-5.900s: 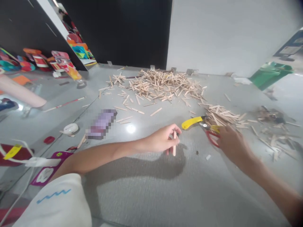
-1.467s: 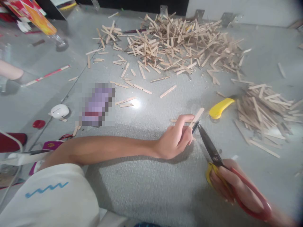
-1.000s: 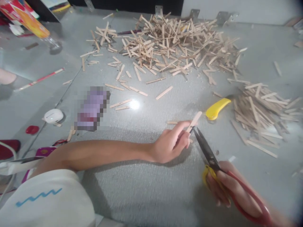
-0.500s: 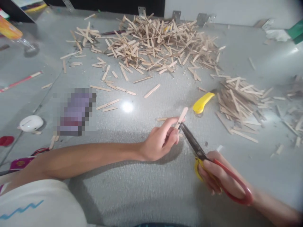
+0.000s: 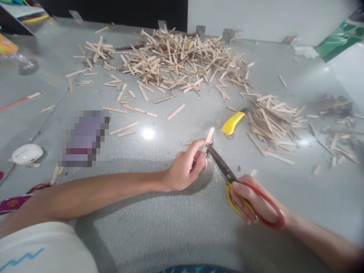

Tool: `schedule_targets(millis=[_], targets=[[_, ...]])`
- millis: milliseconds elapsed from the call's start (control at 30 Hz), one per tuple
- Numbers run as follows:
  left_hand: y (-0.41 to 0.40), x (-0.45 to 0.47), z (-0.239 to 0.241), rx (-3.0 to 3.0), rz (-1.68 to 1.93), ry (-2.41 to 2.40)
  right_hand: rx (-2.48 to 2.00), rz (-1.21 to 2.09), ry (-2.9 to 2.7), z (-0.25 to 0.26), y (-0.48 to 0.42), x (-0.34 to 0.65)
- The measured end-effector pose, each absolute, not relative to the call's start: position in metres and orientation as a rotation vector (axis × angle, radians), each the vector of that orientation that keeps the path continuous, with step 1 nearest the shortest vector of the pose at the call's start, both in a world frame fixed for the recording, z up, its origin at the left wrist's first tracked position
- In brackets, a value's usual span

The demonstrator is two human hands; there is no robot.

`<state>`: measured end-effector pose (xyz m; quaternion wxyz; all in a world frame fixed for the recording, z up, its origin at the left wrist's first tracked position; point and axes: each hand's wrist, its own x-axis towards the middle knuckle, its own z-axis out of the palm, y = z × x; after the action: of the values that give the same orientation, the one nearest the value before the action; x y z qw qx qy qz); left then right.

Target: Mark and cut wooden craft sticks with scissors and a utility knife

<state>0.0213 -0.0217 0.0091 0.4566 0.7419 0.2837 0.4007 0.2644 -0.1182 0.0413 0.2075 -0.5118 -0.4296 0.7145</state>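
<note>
Between the thumb and fingers of my left hand (image 5: 184,167) is a wooden craft stick (image 5: 209,137), its rounded end pointing up and away. My right hand (image 5: 247,197) grips scissors (image 5: 224,167) with one red and one yellow handle. The scissor blades meet the stick just above my left fingertips; how deep they bite cannot be made out. Another stick (image 5: 187,143) lies on the surface behind my left hand, partly hidden by it. Just beyond the scissors rests a yellow-handled cutter (image 5: 233,123).
A large heap of craft sticks (image 5: 176,57) spreads across the back, with a smaller pile (image 5: 271,121) at right. A blurred-out rectangular object (image 5: 85,136) and a white rounded case (image 5: 27,154) lie at left. A bottle (image 5: 17,55) lies at the far left.
The whole view has shifted, so everything sits a little further left. The scissor handles look drawn closer together, with the blades at the stick in both frames. My left hand keeps its pinch.
</note>
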Motion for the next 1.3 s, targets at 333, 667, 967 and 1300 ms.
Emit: schedule_targets(millis=[333,667,967,1300], targets=[[-0.021,0.021,0.003,1.795,0.947,0.737,-1.442,1.936,-1.199,0.039,-0.117,0.259],[-0.005,0.028,0.052,1.843,0.97,0.848,-1.284,1.654,-1.344,0.038,-0.095,0.241],[0.013,0.043,0.083,1.95,0.97,0.832,-1.043,1.475,-1.339,0.003,-0.058,0.232],[0.009,0.028,0.068,2.009,0.967,0.828,-0.992,1.607,-1.337,-0.002,-0.066,0.245]])
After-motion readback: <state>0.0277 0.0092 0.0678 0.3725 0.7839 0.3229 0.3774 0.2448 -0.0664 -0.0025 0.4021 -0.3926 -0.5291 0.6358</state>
